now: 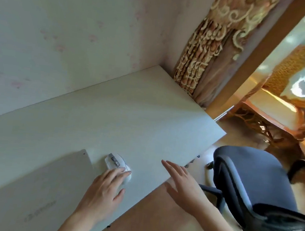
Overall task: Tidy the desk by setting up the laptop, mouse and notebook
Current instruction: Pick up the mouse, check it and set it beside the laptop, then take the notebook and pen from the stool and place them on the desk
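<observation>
A white computer mouse [115,162] with grey buttons lies on the pale desk [110,114] near its front edge. My left hand [105,190] rests on the mouse's near end, fingers laid over it. Just left of the mouse lies a closed silver laptop [33,183], flat on the desk. My right hand [182,184] hovers flat over the desk's front edge to the right of the mouse, fingers apart and holding nothing. No notebook is in view.
A dark office chair [253,186] stands right of the desk on the wooden floor. A patterned curtain [211,52] hangs at the desk's far right corner. A wicker chair [284,103] sits beyond it. A wall backs the desk.
</observation>
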